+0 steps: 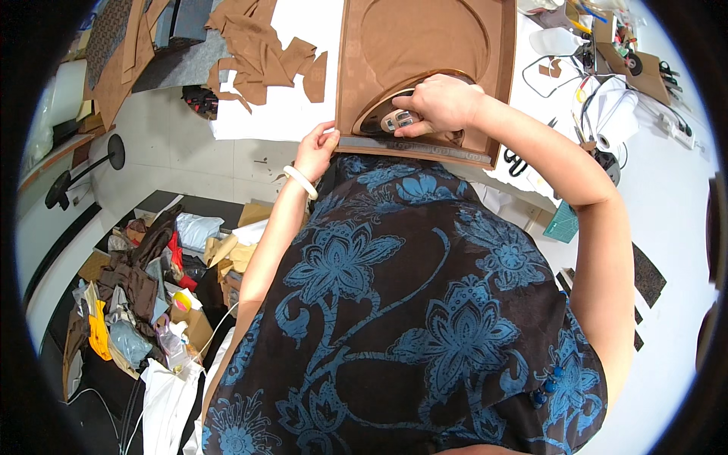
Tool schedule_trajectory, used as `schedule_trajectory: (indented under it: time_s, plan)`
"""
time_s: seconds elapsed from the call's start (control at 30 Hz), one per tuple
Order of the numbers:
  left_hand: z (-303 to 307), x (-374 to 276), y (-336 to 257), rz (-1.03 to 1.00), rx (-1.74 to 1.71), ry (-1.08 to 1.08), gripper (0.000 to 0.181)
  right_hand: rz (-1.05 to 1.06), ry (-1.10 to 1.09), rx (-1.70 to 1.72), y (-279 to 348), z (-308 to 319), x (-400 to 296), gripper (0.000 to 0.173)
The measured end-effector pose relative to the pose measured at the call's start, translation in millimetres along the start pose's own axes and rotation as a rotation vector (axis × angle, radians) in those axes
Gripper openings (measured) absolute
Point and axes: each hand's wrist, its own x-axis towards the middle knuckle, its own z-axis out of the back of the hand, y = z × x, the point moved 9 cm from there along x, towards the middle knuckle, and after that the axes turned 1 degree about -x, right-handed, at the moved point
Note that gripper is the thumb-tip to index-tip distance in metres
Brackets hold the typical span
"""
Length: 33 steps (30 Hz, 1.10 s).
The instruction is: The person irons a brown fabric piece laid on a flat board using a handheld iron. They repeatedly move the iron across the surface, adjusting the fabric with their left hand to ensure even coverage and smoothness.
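Note:
In front of me lies a shallow brown, fabric-covered tray (352, 68) with raised walls and a large circular recess. A patterned band runs along its near wall. The fingers and thumb of my left hand (318, 149) pinch the tray's near left corner. Inside the tray, at its near side, my right hand (441, 105) grips a dark, glossy rounded piece (375, 122) with a pale rim. This piece appears tilted, and a pale part on it bears labels or small windows. My fingers and the tray wall hide much of it.
Brown fabric scraps (250, 51) lie on white sheeting left of the tray. Black-handled scissors (515, 164), a white bottle (554, 41) and cables are on the right. Heaped materials (142, 273) cover a lower surface at my left. A green cutting mat (562, 222) is below the table edge.

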Motion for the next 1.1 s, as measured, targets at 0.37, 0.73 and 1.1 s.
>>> schedule_trajectory:
  time_s: [0.37,0.73,1.1]
  plan:
    - [-1.0,1.4,1.0,-0.011,0.003,0.007,0.037,0.066,-0.054,-0.036,11.7,9.3,20.3,0.063]
    - [-1.5,1.9,-0.8,-0.023,-0.01,0.0,0.036,0.128,-0.033,-0.104,13.4,18.7,33.9,0.062]
    - [-0.7,3.9,-0.6,0.019,-0.009,0.052,0.032,0.281,-0.071,-0.318,16.0,37.1,75.5,0.065]
